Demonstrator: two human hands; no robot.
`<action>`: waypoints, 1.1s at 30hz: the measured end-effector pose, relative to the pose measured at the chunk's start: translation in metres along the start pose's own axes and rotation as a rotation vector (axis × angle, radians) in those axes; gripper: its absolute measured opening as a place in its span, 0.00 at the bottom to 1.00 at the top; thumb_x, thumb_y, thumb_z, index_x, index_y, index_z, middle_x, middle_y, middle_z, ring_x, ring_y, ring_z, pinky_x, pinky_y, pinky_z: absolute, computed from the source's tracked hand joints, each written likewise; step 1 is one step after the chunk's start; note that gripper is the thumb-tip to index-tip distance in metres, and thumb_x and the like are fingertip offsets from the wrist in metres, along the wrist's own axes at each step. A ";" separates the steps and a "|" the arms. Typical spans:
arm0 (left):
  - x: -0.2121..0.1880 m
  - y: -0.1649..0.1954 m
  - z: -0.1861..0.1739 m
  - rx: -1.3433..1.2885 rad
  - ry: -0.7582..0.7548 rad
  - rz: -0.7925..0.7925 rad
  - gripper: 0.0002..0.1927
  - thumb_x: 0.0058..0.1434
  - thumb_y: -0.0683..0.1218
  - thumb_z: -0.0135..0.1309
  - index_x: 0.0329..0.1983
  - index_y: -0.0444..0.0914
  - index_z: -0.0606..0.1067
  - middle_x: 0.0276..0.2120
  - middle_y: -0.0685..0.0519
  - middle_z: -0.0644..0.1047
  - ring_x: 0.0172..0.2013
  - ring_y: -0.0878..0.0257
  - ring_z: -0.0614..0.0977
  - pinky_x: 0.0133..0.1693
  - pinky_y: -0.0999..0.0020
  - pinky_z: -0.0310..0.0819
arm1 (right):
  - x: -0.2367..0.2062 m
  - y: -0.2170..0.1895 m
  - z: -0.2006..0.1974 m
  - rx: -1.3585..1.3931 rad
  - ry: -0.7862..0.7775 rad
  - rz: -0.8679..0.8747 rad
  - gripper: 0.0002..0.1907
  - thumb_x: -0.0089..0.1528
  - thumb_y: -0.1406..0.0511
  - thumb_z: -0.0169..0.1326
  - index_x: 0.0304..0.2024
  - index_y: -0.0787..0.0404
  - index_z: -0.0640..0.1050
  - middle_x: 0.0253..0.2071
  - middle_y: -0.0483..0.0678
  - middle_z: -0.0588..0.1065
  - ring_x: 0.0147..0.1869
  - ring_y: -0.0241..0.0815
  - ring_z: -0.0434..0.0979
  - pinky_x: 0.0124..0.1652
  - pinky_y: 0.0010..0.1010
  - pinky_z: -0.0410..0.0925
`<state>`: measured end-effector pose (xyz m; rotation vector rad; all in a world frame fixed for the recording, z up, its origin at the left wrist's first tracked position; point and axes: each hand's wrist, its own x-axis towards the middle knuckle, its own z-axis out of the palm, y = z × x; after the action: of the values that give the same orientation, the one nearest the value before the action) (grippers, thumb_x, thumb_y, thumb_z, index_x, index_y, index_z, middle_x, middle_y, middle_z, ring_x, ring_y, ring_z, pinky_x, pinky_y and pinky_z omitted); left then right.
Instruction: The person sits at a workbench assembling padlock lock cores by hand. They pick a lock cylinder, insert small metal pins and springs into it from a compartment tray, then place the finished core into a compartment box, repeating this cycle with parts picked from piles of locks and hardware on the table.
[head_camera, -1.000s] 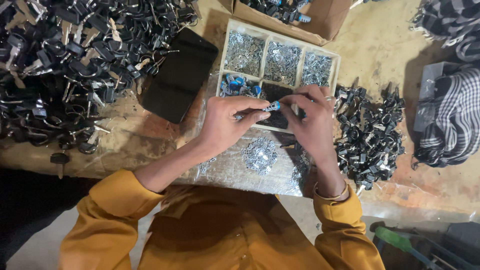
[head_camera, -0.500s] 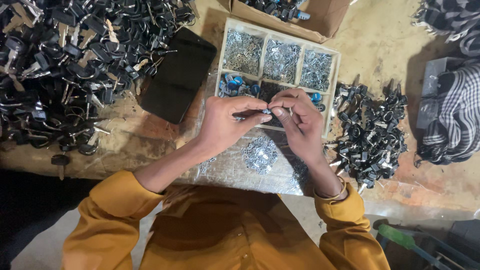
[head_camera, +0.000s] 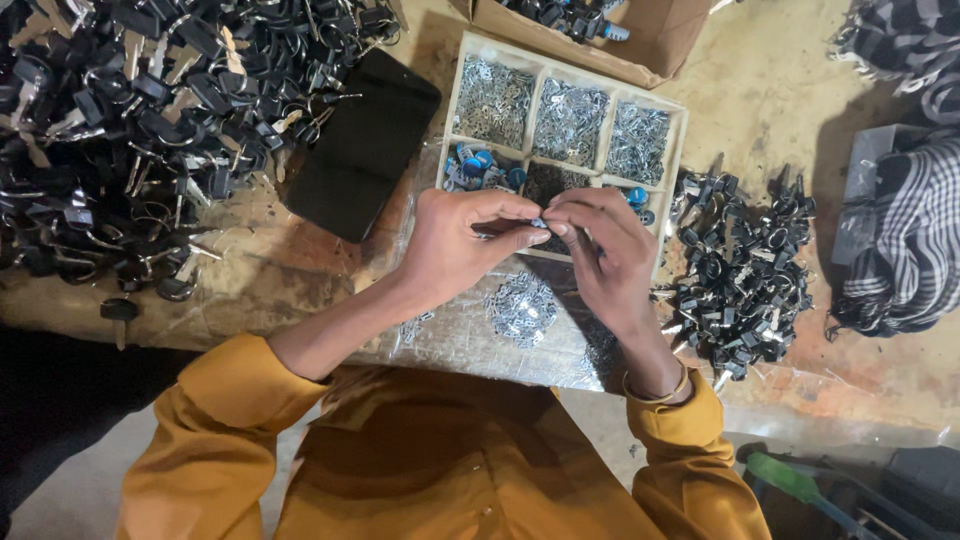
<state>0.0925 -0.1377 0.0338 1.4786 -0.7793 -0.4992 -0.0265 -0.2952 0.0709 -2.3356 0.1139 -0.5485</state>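
A heap of black keys (head_camera: 130, 130) covered the worktop's (head_camera: 300, 270) left edge, a black pouch (head_camera: 360, 140) beside it. Near the middle, over the compartment tray (head_camera: 565, 85), the left hand (head_camera: 460, 245) and right hand (head_camera: 605, 255) met, fingers pinching one small metal piece (head_camera: 540, 224). A smaller key pile (head_camera: 740, 270) lay toward the right.

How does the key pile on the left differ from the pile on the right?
The left pile is much larger and runs past the frame's edge; the right pile is small and compact. The left pile lies farther from the hands; the right pile sits beside the right hand. Both hold black-headed keys.
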 end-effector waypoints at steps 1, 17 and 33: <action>0.000 0.000 -0.001 0.006 -0.003 0.010 0.12 0.58 0.40 0.69 0.44 0.33 0.82 0.39 0.49 0.85 0.40 0.64 0.89 0.42 0.73 0.86 | 0.000 0.000 0.000 -0.030 0.006 -0.033 0.09 0.63 0.75 0.63 0.45 0.64 0.81 0.46 0.51 0.78 0.48 0.44 0.80 0.45 0.31 0.73; 0.000 0.002 -0.004 0.028 -0.003 0.057 0.11 0.58 0.39 0.68 0.44 0.35 0.83 0.42 0.47 0.85 0.41 0.62 0.89 0.41 0.72 0.86 | 0.000 0.015 -0.016 -0.083 0.090 0.082 0.08 0.65 0.75 0.65 0.46 0.65 0.82 0.46 0.51 0.81 0.48 0.40 0.83 0.46 0.29 0.75; 0.001 0.001 0.001 -0.017 -0.003 -0.007 0.12 0.58 0.39 0.68 0.45 0.33 0.82 0.42 0.48 0.85 0.41 0.63 0.89 0.43 0.72 0.86 | -0.009 0.013 -0.009 -0.047 0.036 -0.168 0.46 0.66 0.80 0.63 0.75 0.56 0.49 0.47 0.54 0.82 0.52 0.46 0.86 0.47 0.27 0.76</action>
<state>0.0923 -0.1394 0.0352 1.4651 -0.7705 -0.5121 -0.0377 -0.3086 0.0645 -2.3952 -0.0546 -0.6773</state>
